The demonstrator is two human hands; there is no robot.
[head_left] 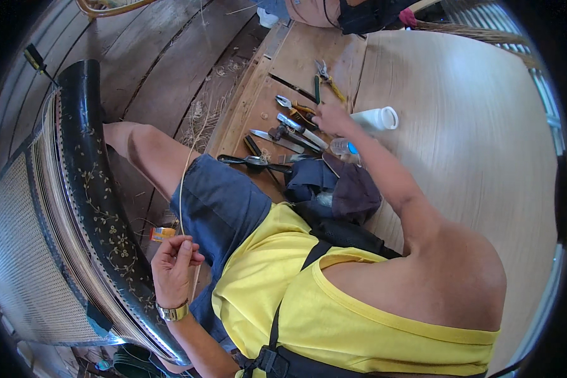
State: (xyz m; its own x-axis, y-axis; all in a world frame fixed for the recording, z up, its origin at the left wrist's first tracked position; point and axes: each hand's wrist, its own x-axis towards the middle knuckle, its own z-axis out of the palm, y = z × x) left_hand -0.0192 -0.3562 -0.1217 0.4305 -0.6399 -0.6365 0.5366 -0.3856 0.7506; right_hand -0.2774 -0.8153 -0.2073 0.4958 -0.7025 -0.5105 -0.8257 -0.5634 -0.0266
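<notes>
My left hand (174, 268), with a metal watch at the wrist, pinches a long, thin pale cane strip (182, 189) that rises past my knee. It is beside a black curved frame (104, 211) with a gold floral pattern, which edges a woven cane panel (25, 233). My right hand (334, 118) reaches over the tools at the board, its fingers bent; what they hold, if anything, is hidden. Close to its fingertips lie pliers with yellow and green handles (337, 90) and another pair of yellow-handled pliers (285, 102).
A hammer (296, 128), a knife (283, 141) and black scissors (253, 161) lie on the board. Nearby are a white cylinder (377, 118), a clear bottle (341, 147) and dark cloth (356, 192). A screwdriver (36, 60) sticks out at the frame's top. Cane scraps (201, 120) litter the floor.
</notes>
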